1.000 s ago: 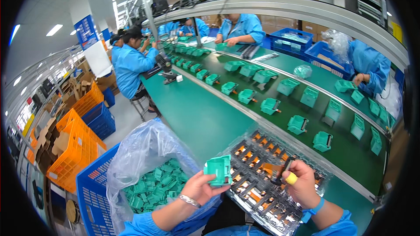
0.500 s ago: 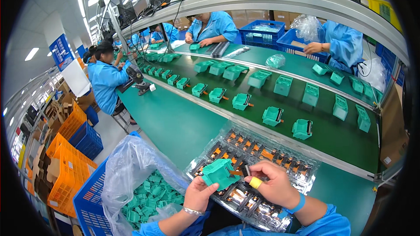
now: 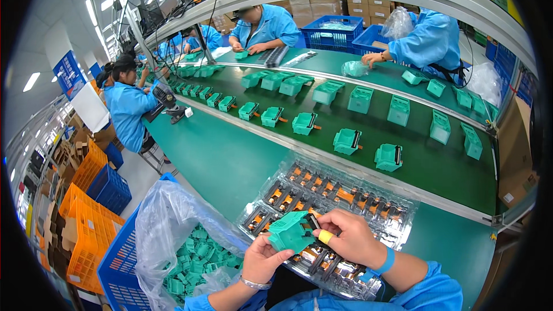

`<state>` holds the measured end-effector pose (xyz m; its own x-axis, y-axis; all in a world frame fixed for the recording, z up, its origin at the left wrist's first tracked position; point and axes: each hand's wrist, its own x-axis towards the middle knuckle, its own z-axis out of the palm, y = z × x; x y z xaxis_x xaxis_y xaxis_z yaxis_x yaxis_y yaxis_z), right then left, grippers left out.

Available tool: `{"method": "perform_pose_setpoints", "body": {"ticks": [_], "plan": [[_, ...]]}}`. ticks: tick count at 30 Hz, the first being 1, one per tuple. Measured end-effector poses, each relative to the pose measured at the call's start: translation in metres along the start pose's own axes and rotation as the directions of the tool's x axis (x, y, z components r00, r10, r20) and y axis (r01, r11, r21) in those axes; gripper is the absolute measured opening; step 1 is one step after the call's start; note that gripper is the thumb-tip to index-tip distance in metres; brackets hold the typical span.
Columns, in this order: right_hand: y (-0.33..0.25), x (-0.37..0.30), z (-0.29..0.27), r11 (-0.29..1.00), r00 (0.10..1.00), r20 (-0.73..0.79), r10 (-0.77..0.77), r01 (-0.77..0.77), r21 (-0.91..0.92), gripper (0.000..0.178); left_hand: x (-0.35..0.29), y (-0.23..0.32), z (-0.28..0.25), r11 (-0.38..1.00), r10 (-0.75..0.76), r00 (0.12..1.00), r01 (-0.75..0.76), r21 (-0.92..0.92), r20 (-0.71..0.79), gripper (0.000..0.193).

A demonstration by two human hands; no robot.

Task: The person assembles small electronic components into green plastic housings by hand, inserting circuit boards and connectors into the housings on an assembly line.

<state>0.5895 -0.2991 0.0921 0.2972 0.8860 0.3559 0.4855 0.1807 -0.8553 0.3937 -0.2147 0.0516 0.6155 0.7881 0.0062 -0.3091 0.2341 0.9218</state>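
My left hand is closed on a green plastic housing, thumb on the near side, holding it tilted above the clear tray. My right hand, with yellow tape round a finger, pinches a small black strip-shaped part against the housing's right edge. Fingers cover part of the strip, so I cannot tell whether it is seated. Beneath both hands lies the clear plastic tray, its pockets holding several black parts with orange ribbons.
At my left stands a blue crate lined with clear plastic, full of green housings. Beyond the tray, a dark green conveyor carries rows of housings. Across it, people in blue work at a bench. Orange crates stand farther left.
The black strip has come against the housing, its orange ribbon no longer plainly visible. My left hand has turned the housing. Across the belt, a person's hand has reached the bagged green item.
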Motion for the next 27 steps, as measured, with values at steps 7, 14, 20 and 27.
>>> {"method": "perform_pose_setpoints", "body": {"ticks": [7,14,20,27], "plan": [[0.026,-0.004,0.007,0.900,0.959,0.147,0.243,-0.279,0.335,0.019,-0.002,-0.001,0.002,1.000,-0.005,1.000,0.004,0.025,0.018,0.027],[0.032,-0.007,0.008,0.888,0.946,0.219,0.238,-0.304,0.345,0.018,-0.005,0.002,0.005,0.999,-0.009,1.000,0.009,0.041,0.010,0.026],[0.037,-0.011,0.012,0.892,0.947,0.217,0.235,-0.299,0.339,0.023,-0.008,0.002,0.008,0.986,0.073,0.996,-0.079,0.147,0.044,0.025],[0.028,-0.012,0.006,0.896,0.938,0.235,0.254,-0.320,0.309,0.025,-0.012,0.005,0.015,0.975,0.103,0.993,-0.111,0.194,0.054,0.024]]}}
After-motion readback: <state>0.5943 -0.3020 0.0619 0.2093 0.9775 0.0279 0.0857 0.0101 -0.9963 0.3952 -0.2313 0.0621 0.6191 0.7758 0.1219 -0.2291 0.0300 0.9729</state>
